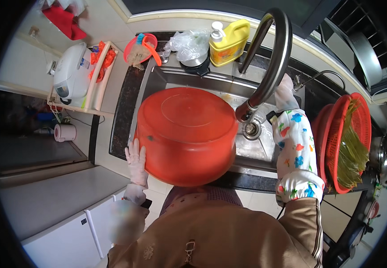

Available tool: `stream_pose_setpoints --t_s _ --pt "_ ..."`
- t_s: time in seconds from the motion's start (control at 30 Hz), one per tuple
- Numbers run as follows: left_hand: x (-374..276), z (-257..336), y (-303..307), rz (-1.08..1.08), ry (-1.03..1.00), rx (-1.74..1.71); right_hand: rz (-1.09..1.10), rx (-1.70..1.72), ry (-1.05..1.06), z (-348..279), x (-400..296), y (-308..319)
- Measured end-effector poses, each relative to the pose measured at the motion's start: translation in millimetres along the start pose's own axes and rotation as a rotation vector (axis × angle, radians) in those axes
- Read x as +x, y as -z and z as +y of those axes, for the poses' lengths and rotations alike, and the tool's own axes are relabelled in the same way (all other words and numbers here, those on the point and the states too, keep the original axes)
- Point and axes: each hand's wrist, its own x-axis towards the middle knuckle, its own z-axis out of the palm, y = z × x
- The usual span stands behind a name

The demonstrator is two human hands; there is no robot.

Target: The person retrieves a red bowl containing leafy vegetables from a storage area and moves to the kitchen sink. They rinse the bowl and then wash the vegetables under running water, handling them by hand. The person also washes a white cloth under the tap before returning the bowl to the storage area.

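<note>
A large red plastic basin (186, 134) is tipped over the near left part of the stainless steel sink (263, 147), its underside facing me. My left hand (136, 164), in a thin translucent glove, lies against the basin's left side with the fingers extended. Gloved too, my right hand (285, 87) reaches behind the arched metal faucet (282, 50), near its base; its fingers are mostly hidden. A floral sleeve covers that forearm. The faucet's head hangs beside the basin, above the drain strainer (252, 129).
Behind the sink stand a yellow pump jug (230, 43), a plastic bag (191, 43) and a pink dish (150, 40) with an orange-handled brush. Red colanders (364, 117) with long green leaves (350, 157) are at the right. A white rice cooker (73, 73) sits on the left shelf.
</note>
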Motion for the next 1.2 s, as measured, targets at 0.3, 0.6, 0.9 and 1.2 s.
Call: stream_pose_setpoints --t_s 0.3,0.6,0.9,1.2 --pt "11 -20 -60 -0.090 0.154 -0.092 0.083 0.388 0.110 90 13 -25" --pt "19 -6 -43 -0.112 0.427 -0.293 -0.333 0.273 -0.129 42 -176 -25" --pt "48 -71 -36 0.273 0.566 -0.710 -0.402 0.254 -0.305 4 -289 -22" --pt "143 27 11 0.272 0.208 -0.973 -0.109 0.440 -0.218 -31 -317 8"
